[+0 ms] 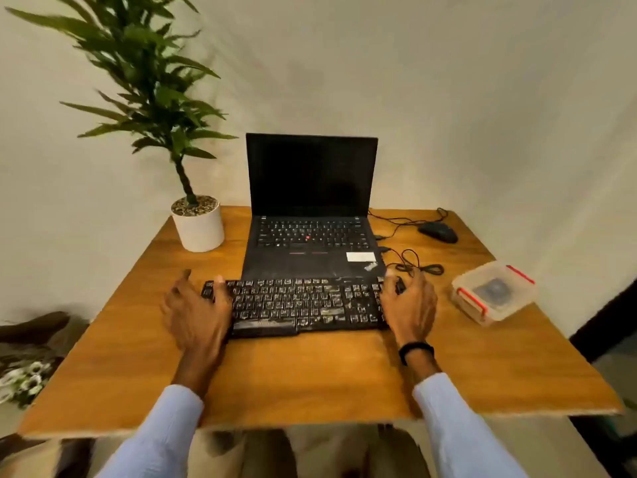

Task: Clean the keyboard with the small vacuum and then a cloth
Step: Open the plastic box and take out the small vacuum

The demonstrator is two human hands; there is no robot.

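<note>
Items I log from the head view:

1. Table point(310, 374): wooden top, set against a pale wall
2. Keyboard point(300, 305): black, full width, keys marked with pale smears. It lies flat at the middle of the table, just in front of the laptop. I cannot tell whether its far edge touches the laptop's front edge
3. Left hand point(198, 312): grips the keyboard's left end, fingers curled over the top, thumb stuck out to the side
4. Right hand point(410, 305): grips the keyboard's right end, fingers wrapped round the corner; black wristband point(416, 350) on the wrist
5. Sleeves point(155, 432): pale blue, on both forearms
6. Laptop point(310, 201): black, lid open and upright, screen dark, white sticker on the palm rest
7. Potted plant point(198, 229): white pot at the far left of the table, beside the laptop
8. Mouse point(438, 232): black, far right
9. Cable point(413, 267): black, looped near the right hand
10. Plastic container point(493, 293): clear, lid with red clips, right of the keyboard; I make out something dark inside, too blurred to name
</note>
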